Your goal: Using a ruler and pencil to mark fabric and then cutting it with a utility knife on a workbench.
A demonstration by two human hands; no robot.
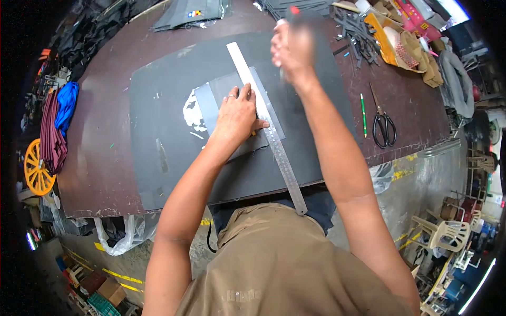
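A long metal ruler (282, 163) lies slantwise across a small grey sheet (211, 105) on a large dark mat (158, 105). My left hand (237, 113) presses flat on the ruler and the sheet, fingers spread, with a ring on one finger. My right hand (292, 50) is blurred near the ruler's far end, closed around a thin tool with a red tip (294, 9); what kind of tool I cannot tell. A white patch shows on the mat just left of the grey sheet.
The mat rests on a brown table (105, 131). Black scissors (383, 126) and a green pen (363, 113) lie to the right. Black strips (358, 31) and cardboard boxes (400, 45) crowd the far right. Blue cloth (67, 105) hangs at the left.
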